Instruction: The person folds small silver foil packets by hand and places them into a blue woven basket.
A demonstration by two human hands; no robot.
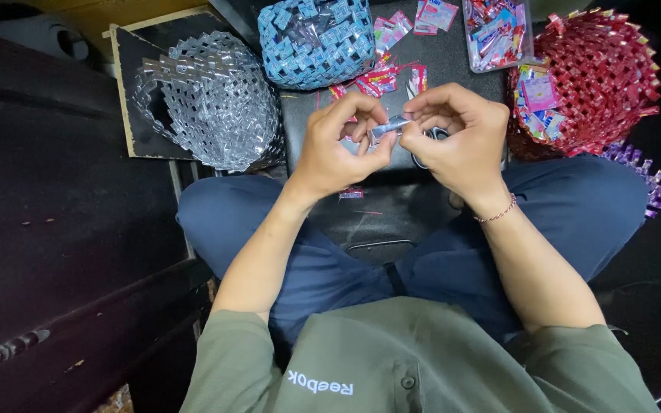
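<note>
One small silver strip (pixel 389 126) is pinched between the fingertips of both hands above a black stool (pixel 392 206) set between the knees. The left hand (pixel 340 145) is closed on the strip's left end with thumb and forefinger, and the right hand (pixel 459 134) is closed on its right end, the other fingers curled in. A pair of scissors (pixel 430 138) is partly hidden under the right hand. Three woven baskets are counted: a silver basket (pixel 212 103) at the left on a dark board (pixel 128 92), a blue basket (pixel 317 38) at the top centre, and a red basket (pixel 598 76) at the right. Inside the blue basket, crumpled clear wrapping is seen; inside the red basket, several pink and blue wrappers (pixel 538 103) are held at its rim. One clear tub (pixel 496 32) is placed at the top, filled with more pink and red wrappers. Loose wrappers (pixel 392 30) are scattered on the stool's far end, too many and too overlapped to be counted. One purple woven piece (pixel 652 183) is seen at the right edge. A beaded bracelet (pixel 496 214) is worn on the right wrist.
</note>
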